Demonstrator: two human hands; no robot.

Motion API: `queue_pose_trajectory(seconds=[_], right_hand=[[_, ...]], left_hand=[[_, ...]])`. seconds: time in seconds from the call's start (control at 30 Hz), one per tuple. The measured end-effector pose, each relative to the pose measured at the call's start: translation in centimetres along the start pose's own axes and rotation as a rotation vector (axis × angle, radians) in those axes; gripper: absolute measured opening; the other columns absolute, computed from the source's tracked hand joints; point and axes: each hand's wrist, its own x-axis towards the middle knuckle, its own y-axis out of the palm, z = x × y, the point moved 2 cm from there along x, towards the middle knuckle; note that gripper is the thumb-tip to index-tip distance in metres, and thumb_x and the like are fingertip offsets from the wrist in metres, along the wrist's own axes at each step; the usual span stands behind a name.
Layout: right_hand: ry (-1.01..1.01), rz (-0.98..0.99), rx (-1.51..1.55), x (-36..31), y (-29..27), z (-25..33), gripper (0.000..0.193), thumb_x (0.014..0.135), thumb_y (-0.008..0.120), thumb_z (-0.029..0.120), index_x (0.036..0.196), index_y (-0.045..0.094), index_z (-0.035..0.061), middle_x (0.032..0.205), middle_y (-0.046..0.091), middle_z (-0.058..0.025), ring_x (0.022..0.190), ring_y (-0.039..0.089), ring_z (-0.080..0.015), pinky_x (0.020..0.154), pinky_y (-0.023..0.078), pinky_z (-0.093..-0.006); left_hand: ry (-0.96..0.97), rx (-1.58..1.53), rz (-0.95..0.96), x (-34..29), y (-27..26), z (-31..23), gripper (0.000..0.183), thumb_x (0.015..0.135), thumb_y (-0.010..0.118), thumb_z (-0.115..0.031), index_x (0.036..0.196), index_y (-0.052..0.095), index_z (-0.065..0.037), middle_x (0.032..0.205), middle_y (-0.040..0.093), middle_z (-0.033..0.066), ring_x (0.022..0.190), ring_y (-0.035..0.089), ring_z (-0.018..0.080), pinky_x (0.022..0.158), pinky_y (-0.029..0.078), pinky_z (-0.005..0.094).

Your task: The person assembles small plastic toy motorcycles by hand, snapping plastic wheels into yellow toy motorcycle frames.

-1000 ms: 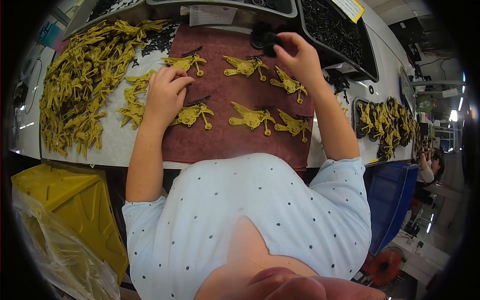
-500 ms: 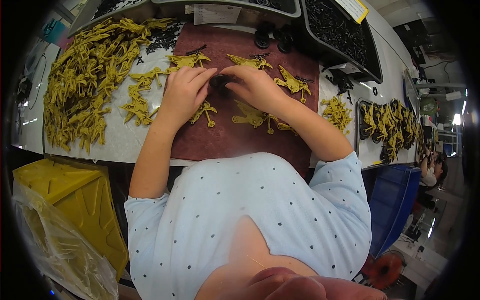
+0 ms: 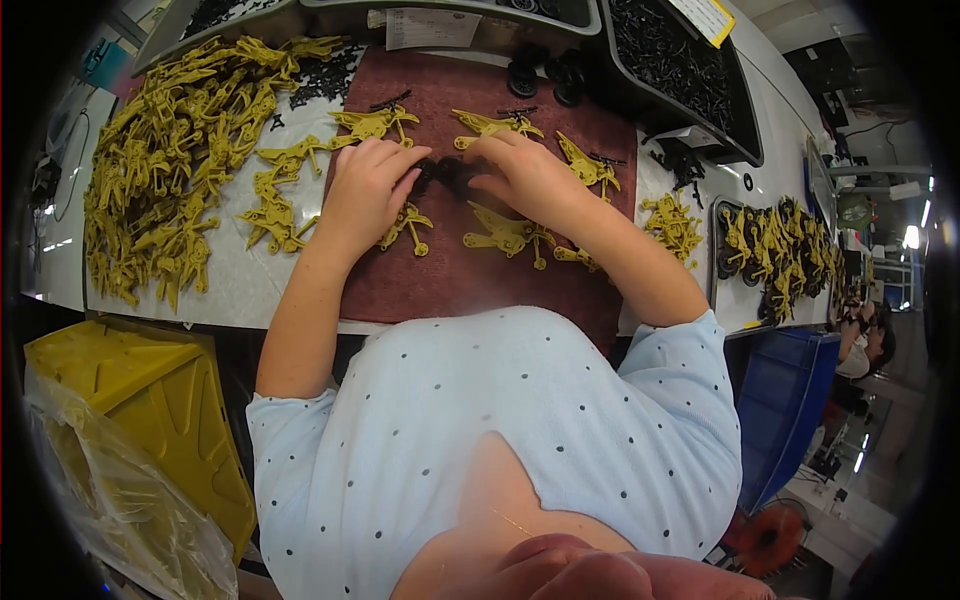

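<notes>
Over a dark red cloth (image 3: pixel 450 280), both my hands close in on small round black parts (image 3: pixel 455 178) that look like wheels, blurred between the fingers. My left hand (image 3: pixel 372 188) has its fingertips on the left part. My right hand (image 3: pixel 528 178) curves its thumb and fingers about the right part. Around them on the cloth lie yellow plastic brackets: one (image 3: pixel 372 123) behind my left hand, one (image 3: pixel 508 234) nearer me, and one (image 3: pixel 588 163) to the right. Thin black pins lie beside the far ones.
A big heap of yellow brackets (image 3: pixel 170 170) covers the left side. Black wheels (image 3: pixel 545 75) stand at the cloth's far edge, beside a bin (image 3: pixel 740 110) of small black parts. At right, a tray (image 3: pixel 722 240) holds assembled pieces. Yellow (image 3: pixel 150 400) and blue (image 3: pixel 790 400) crates stand below the table.
My hands have moved slightly apart, and the black parts between them now show as two dark shapes. The brackets on the cloth stay where they were.
</notes>
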Motion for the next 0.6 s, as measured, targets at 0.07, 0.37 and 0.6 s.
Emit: queue_pose_trajectory(seconds=[0.07,0.37,0.6], right_hand=[[-0.005,0.015,0.02,-0.1,-0.1,-0.2,0.022,0.08,0.068,0.01,0.1,0.059,0.0029,0.091,0.06,-0.0114,0.081,0.061,-0.0271,0.073,0.05,-0.0363],[0.074,0.065,0.15,0.9,-0.2,-0.2,0.016,0.083,0.063,0.005,0.098,0.059,0.001,0.089,0.063,-0.0133,0.082,0.063,-0.027,0.074,0.05,-0.0357],[0.075,0.093,0.028,2.6,0.7,0.4,0.014,0.086,0.059,0.005,0.099,0.056,0.0014,0.099,0.06,-0.0153,0.095,0.059,-0.0334,0.082,0.048,-0.0383]], left_hand=[[-0.013,-0.029,-0.021,0.0,-0.1,0.2,0.027,0.083,0.064,-0.006,0.109,0.065,-0.007,0.093,0.063,0.0065,0.092,0.057,0.0231,0.084,0.04,0.0341],[-0.092,-0.198,-0.196,0.2,-1.0,0.5,0.02,0.084,0.061,-0.005,0.104,0.064,-0.004,0.09,0.063,0.0104,0.086,0.059,0.0284,0.078,0.044,0.0369],[-0.225,-0.286,-0.24,0.1,-1.3,0.7,0.019,0.086,0.06,-0.005,0.105,0.064,-0.003,0.092,0.062,0.0111,0.079,0.059,0.0252,0.068,0.047,0.0312]])
